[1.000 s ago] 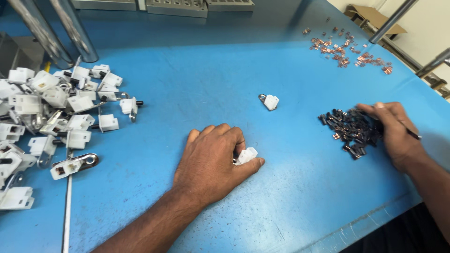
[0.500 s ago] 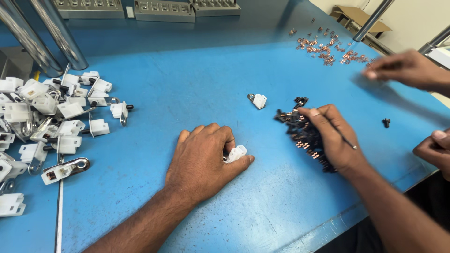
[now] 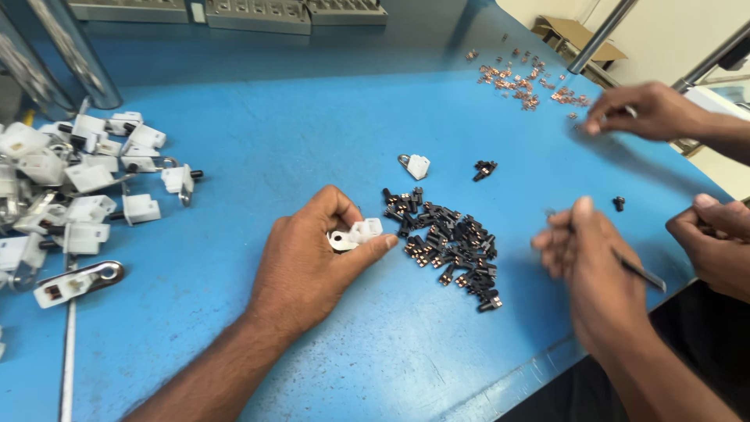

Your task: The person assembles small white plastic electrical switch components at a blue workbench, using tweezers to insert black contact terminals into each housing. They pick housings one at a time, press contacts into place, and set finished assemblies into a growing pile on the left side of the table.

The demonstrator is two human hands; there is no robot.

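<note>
Moved: our right hand (image 3: 598, 270) lifts off the black clips (image 3: 449, 242), fingers together on a thin tool (image 3: 639, 271).
Left hand (image 3: 312, 262): we pinch a white plug part (image 3: 355, 233) against the table (image 3: 258, 141), steadying it.

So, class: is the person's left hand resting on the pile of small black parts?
No: the left hand holds a white plastic part beside the black parts pile.

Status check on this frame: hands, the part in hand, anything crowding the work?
Left hand pinches white plastic part on blue table. Right hand holds thin dark tool, raised. Black clip pile between them; co-worker's hands far right.
</note>
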